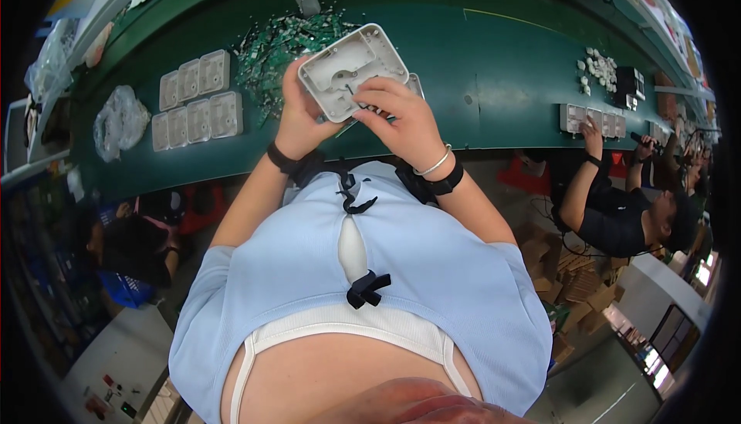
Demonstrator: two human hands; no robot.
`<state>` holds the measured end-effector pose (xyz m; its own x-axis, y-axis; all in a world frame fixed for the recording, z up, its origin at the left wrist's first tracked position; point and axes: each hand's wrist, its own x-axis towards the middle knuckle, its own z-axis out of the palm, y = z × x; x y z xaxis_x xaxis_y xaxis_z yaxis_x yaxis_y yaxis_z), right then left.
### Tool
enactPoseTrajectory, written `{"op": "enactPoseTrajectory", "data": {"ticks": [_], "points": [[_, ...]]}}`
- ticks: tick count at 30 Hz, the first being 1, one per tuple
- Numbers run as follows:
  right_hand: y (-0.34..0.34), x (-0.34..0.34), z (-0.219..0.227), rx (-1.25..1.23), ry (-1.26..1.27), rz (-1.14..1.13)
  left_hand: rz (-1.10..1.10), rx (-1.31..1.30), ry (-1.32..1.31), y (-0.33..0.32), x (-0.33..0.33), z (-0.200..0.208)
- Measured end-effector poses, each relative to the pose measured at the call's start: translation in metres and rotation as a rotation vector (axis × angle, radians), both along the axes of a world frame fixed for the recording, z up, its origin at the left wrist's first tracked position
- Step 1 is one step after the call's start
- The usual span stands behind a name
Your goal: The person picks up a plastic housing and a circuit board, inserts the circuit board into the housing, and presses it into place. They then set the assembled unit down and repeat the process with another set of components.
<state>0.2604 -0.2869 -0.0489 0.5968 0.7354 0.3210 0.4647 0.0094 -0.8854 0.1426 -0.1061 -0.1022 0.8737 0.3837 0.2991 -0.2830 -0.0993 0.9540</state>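
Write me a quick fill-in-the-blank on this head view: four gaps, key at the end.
1. The right hand has its fingertips over the open casing, while the ____ hand grips that casing's left side.
2. The heap of small parts on the table is mostly ____ in colour.
3. Left of that heap, more casings are laid out in ____ rows.
4. A light bangle circles the person's ____ wrist.

Missing words: left; green; two; right.
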Motion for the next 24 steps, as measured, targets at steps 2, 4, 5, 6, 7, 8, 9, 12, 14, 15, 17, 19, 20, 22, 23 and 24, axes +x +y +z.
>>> {"op": "enactPoseTrajectory", "data": {"ticks": [2,4,5,6,7,8,9,12,14,15,17,19,20,22,23,24], "points": [[-0.007,0.005,-0.010,-0.023,-0.019,0.052,-0.044,-0.044,0.056,-0.004,0.000,-0.010],[-0.017,0.013,-0.019,-0.091,-0.017,0.075,-0.071,-0.072,0.081,-0.011,0.004,-0.022],[-0.023,0.017,-0.025,-0.128,-0.017,0.087,-0.119,-0.135,0.127,-0.015,0.008,-0.029],[-0.029,0.021,-0.034,-0.135,-0.016,0.091,-0.161,-0.200,0.175,-0.019,0.009,-0.036],[-0.037,0.026,-0.046,-0.122,-0.001,0.058,-0.201,-0.266,0.222,-0.023,0.011,-0.044],[-0.043,0.030,-0.060,-0.107,0.016,0.032,-0.190,-0.274,0.223,-0.026,0.013,-0.052],[-0.052,0.032,-0.073,-0.093,0.034,0.012,-0.257,-0.267,0.302,-0.030,0.017,-0.061],[-0.091,0.048,-0.115,-0.189,0.136,-0.074,-0.349,-0.260,0.461,-0.036,0.025,-0.089],[-0.132,0.069,-0.161,-0.218,0.093,-0.214,-0.394,0.021,0.548,-0.038,0.028,-0.111],[-0.152,0.084,-0.183,-0.264,0.054,-0.265,-0.414,0.162,0.598,-0.036,0.027,-0.119],[-0.201,0.118,-0.221,-0.342,0.024,-0.378,-0.298,0.189,0.637,-0.029,0.019,-0.130],[-0.244,0.154,-0.242,-0.372,0.027,-0.471,-0.089,0.276,0.688,-0.019,0.006,-0.135],[-0.261,0.170,-0.252,-0.386,0.034,-0.509,-0.078,0.273,0.697,-0.012,-0.001,-0.142],[-0.295,0.199,-0.265,-0.464,0.152,-0.582,0.227,0.121,0.715,0.001,-0.007,-0.157],[-0.310,0.212,-0.271,-0.468,0.148,-0.579,0.229,0.115,0.714,0.004,-0.004,-0.158],[-0.324,0.223,-0.276,-0.423,0.090,-0.625,0.246,0.144,0.732,0.007,0.001,-0.160]]}}
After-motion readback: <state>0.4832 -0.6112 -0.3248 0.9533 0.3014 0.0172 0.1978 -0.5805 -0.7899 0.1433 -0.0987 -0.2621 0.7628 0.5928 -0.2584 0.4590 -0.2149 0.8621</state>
